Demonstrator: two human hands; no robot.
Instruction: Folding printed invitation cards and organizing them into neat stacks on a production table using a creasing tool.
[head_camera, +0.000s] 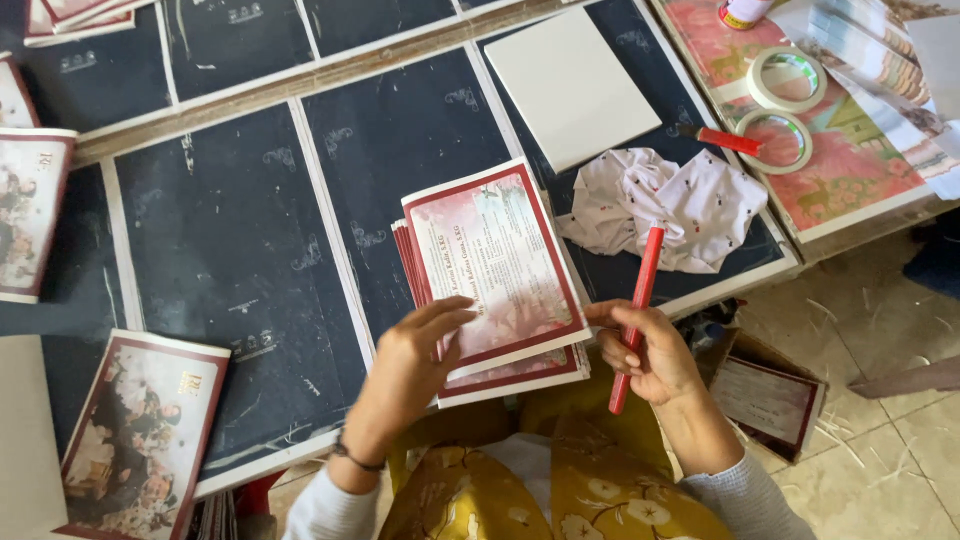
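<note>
Head view, from left to right: a photo card (135, 440) lies flat at the near left edge of the dark boards (230, 260), well to the left of the left hand, and another card (30, 215) lies at the far left edge. The left hand (410, 365) rests with fingers loosely spread, its fingertips pressing the lower left corner of the top card (495, 260) on a small stack of red-bordered cards (510, 372); how many lie in the stack cannot be counted, perhaps a handful. Just right of the stack, the right hand (645, 355) is curled around a red stick-shaped tool (636, 315), probably a cutter or marker, pinching it between thumb and fingers with its tip pointing away from the person. Beyond that tip lies a crumpled white cloth (665, 205), and past it a blank white tile (570, 85). Farther right sit two rolls of tape (780, 110) and a second red tool (720, 138) on a printed sheet (850, 170). Below the right wrist a cardboard box (765, 395) stands on a tiled floor (880, 470).
</note>
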